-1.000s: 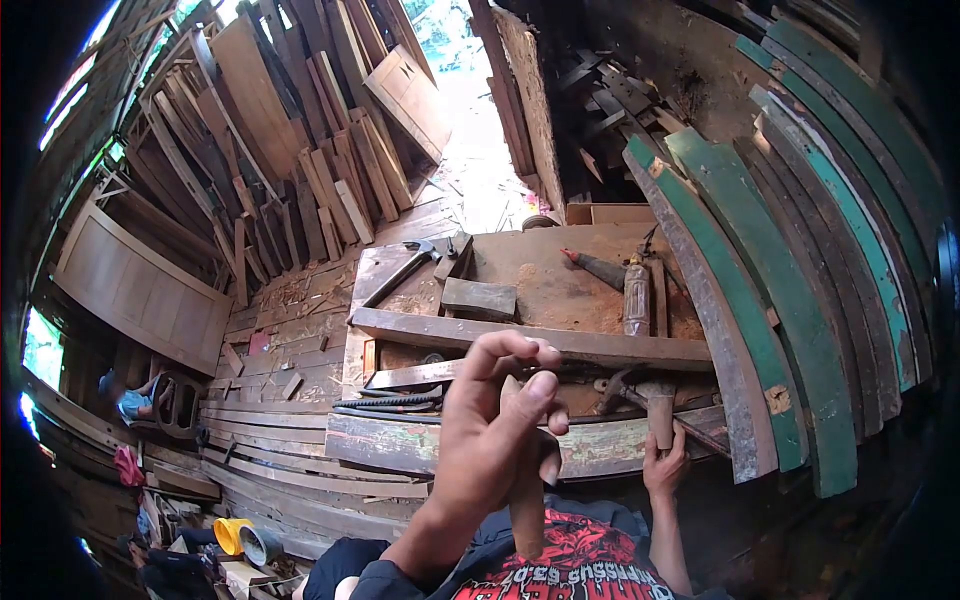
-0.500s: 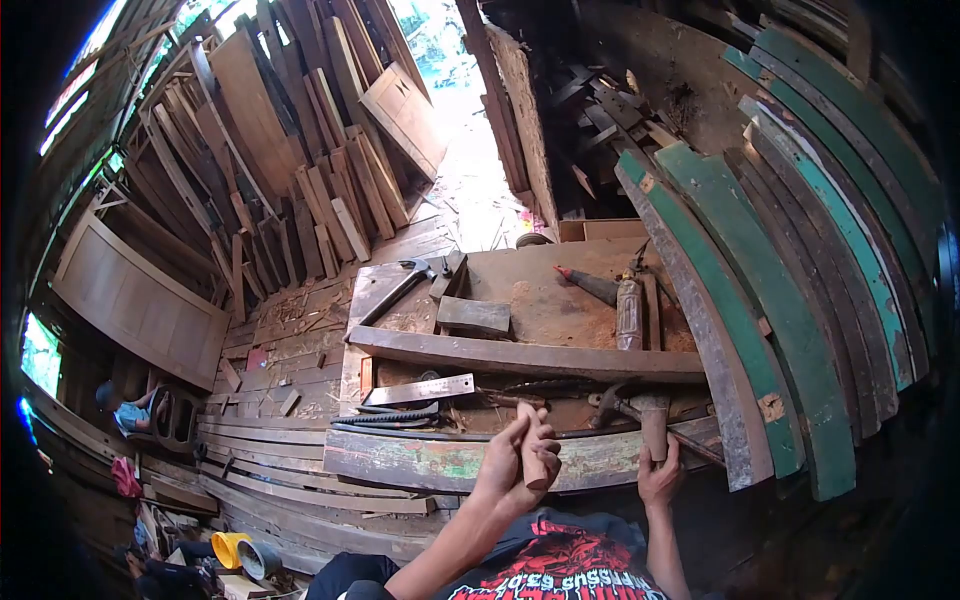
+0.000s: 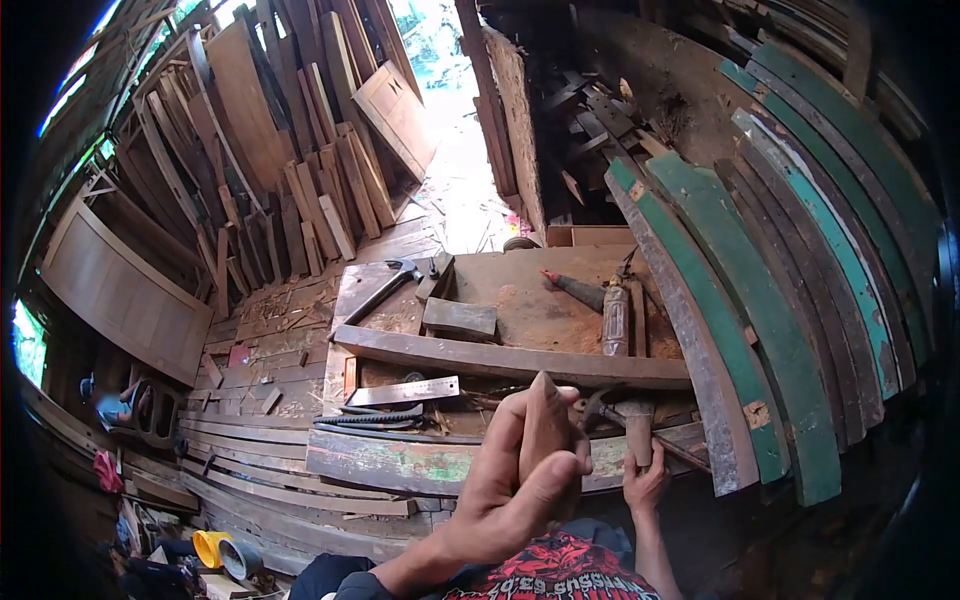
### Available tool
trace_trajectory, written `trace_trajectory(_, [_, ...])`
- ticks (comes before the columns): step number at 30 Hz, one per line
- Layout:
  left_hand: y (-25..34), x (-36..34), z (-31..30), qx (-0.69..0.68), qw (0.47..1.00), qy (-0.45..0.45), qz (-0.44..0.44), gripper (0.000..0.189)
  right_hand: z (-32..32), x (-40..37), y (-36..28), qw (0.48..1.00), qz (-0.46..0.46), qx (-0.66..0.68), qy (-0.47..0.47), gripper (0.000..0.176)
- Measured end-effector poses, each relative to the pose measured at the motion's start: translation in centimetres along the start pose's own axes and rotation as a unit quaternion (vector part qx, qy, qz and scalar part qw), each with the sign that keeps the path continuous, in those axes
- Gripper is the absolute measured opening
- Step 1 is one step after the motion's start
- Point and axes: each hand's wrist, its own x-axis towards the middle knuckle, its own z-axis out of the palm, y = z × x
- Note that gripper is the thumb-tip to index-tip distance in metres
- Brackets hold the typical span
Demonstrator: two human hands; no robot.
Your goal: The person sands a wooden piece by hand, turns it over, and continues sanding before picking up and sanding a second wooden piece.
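Observation:
My left hand (image 3: 515,490) is raised over the front of the workbench, with its fingers wrapped round a brown piece of wood (image 3: 543,425) that ends in a point at the top. At the bench's front edge, my right hand (image 3: 645,482) grips the lower end of a wooden mallet (image 3: 639,432); its thick, round part stands upright. Just left of the mallet lies a metal hammer head (image 3: 597,405), partly hidden. A steel try square (image 3: 405,390) and several dark drill bits (image 3: 370,418) lie left of my left hand.
A long plank (image 3: 500,358) crosses the bench. Beyond it are a claw hammer (image 3: 380,293), a wooden block (image 3: 460,319) and a bottle (image 3: 615,320). Curved green boards (image 3: 745,300) stand at the right. Timber (image 3: 250,120) leans at the back left; another person (image 3: 125,408) sits at far left.
My left hand has come up closer to the camera and turned the wooden piece so its pointed end faces up. My right hand keeps its grip on the mallet. The view has shifted slightly.

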Motion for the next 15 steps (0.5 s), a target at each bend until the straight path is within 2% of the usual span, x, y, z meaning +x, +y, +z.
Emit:
trace_trajectory(2, [-0.2,0.1,0.6,0.042,0.998,0.021,0.052,0.045,0.0,0.0,0.0,1.0,-0.002,-0.004,0.0,0.058])
trace_trajectory(5, [-0.7,-0.3,-1.2,-0.049,0.997,-0.021,0.054,0.037,0.2,-0.1,0.7,0.999,-0.012,-0.033,-0.002,0.057])
trace_trajectory(6, [-0.7,-0.5,-1.7,-0.099,0.993,-0.04,0.041,0.039,0.0,0.1,0.5,0.999,-0.018,-0.048,-0.002,0.057])
trace_trajectory(7, [-0.2,-0.4,-1.0,-0.065,0.997,-0.006,0.041,0.052,-0.1,0.1,0.2,0.999,-0.006,-0.037,0.001,0.056])
trace_trajectory(10, [-1.0,-0.1,-2.2,-0.088,0.989,-0.086,0.076,0.062,-0.1,-0.1,-0.2,1.0,0.014,-0.025,-0.001,0.055])
trace_trajectory(11, [-1.5,0.2,-2.2,-0.089,0.988,-0.08,0.094,0.064,0.1,-0.2,0.5,0.999,0.01,-0.034,-0.003,0.055])
trace_trajectory(15, [-0.1,0.4,-0.1,-0.105,0.992,0.048,0.058,0.051,0.4,-0.2,0.8,1.0,0.008,-0.02,0.006,0.056])
